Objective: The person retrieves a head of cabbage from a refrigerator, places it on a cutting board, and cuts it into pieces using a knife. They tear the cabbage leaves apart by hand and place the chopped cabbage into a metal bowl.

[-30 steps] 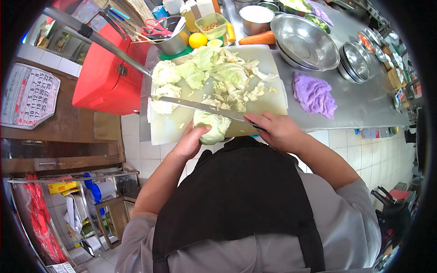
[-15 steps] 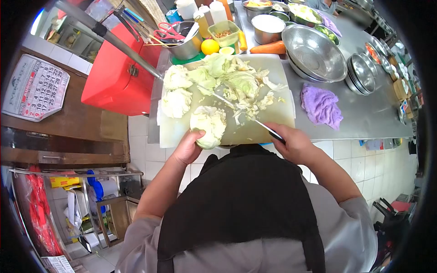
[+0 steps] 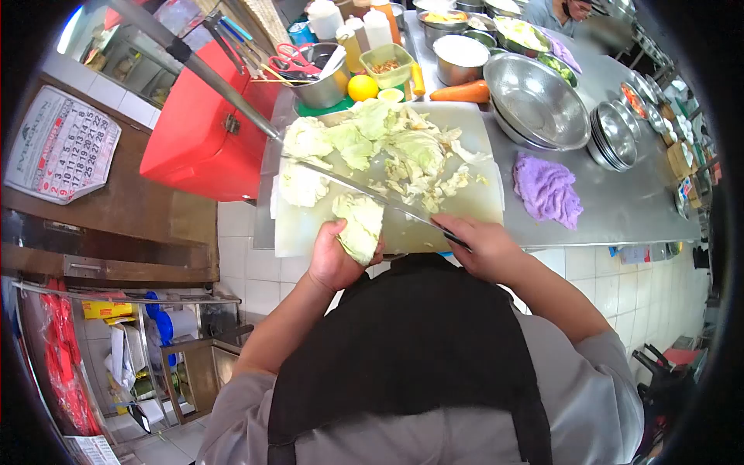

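Note:
My left hand is closed around a pale green cabbage piece at the cutting board's near edge. In my right hand is a long knife, gripped by its black handle. Its blade points up and left, passing just beyond the held cabbage, with its tip end over the board's left side. Two more cabbage chunks, a near one and a far one, sit at the left of the white cutting board. Loose cabbage leaves and scraps cover its far middle.
A red cooler box stands left of the board, with a metal pole slanting above it. A carrot, a perforated steel bowl, stacked bowls and a purple cloth lie beyond and right. Another person is at the far end.
My left hand has turned the cabbage piece, which now shows a narrower side and sits slightly nearer me. The knife blade has rotated and lies farther left, more of its length showing.

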Demonstrator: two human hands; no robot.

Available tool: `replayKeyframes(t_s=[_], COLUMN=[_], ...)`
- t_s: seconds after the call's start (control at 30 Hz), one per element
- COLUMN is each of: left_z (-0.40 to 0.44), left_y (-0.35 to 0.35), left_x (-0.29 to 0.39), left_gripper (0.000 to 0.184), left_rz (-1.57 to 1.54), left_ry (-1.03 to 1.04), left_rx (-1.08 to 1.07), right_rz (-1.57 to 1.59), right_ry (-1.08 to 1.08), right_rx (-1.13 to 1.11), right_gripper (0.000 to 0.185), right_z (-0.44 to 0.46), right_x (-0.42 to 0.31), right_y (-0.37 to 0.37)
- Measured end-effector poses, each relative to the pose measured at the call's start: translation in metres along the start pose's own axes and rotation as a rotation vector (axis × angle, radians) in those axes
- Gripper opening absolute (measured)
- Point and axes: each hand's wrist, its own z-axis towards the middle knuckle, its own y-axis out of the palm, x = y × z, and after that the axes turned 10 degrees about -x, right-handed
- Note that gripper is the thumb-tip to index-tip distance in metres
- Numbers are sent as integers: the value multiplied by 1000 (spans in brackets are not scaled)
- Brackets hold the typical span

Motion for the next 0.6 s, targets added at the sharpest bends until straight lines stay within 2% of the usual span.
replayKeyframes(t_s=[0.1,0.23,0.3,0.43,0.53,0.6], left_z=[-10,-26,-32,-34,-22,-20], left_y=[-6,-31,-46,-49,-35,-10], left_x=[6,34,63,147,186,190], left_gripper=[60,68,56,55,50,49], left_rz=[47,118,296,740,1057,1066], left_ry=[45,190,290,337,294,249], left_rx=[-32,9,151,353,397,362], right_rz=[79,200,276,331,339,322], right_ry=[67,300,389,356,349,364], right_rx=[-13,-93,-125,-101,-91,-90], right_gripper=[50,47,46,44,43,43], right_z=[-16,-30,-29,-28,-32,-31], right_x=[10,25,30,35,39,36], right_y=[1,1,1,7,11,8])
